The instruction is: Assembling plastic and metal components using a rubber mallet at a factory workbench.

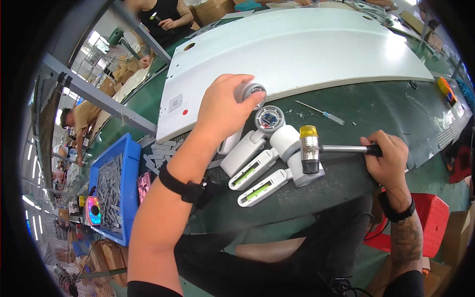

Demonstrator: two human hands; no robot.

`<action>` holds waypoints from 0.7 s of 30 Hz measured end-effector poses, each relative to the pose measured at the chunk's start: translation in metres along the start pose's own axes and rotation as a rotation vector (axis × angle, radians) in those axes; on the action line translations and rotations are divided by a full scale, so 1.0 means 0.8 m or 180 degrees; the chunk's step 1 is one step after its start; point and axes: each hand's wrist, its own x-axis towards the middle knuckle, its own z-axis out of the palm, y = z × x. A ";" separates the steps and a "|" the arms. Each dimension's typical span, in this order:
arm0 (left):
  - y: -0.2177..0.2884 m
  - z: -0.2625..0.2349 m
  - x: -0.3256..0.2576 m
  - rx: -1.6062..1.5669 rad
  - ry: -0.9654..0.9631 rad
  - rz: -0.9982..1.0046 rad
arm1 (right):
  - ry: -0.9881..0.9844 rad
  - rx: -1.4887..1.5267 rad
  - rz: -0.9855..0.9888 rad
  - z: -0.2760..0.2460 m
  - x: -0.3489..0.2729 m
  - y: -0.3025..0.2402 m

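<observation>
My left hand (225, 106) is closed around the grey round head (255, 92) of a white handheld device, over the far side of the row. Closed on the black handle end, my right hand (388, 156) holds a mallet (310, 149) with a yellow face on top and a black one below. The mallet head hangs over the round heads of several white handheld devices lying side by side. One device (270, 119) shows a circuit board in its ringed head. Two have open handles with green inside, such as the nearest one (262, 194).
A large white panel (277, 54) covers the far part of the green table (356, 114). A screwdriver (321, 113) lies beyond the devices. At left stands a blue bin (129, 183) of grey parts. A red stool (430, 222) is at lower right. Other people work farther off.
</observation>
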 end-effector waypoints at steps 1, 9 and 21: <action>0.009 -0.001 -0.012 0.0110 0.0403 0.0057 | 0.0057 -0.0012 -0.0010 0.000 0.000 -0.001; 0.021 -0.024 -0.127 0.0988 -0.0048 0.0431 | 0.0151 0.0033 -0.0112 -0.007 -0.002 0.000; 0.032 0.001 -0.148 0.0211 -0.0054 -0.0169 | 0.0450 0.0092 -0.0028 -0.009 -0.007 -0.003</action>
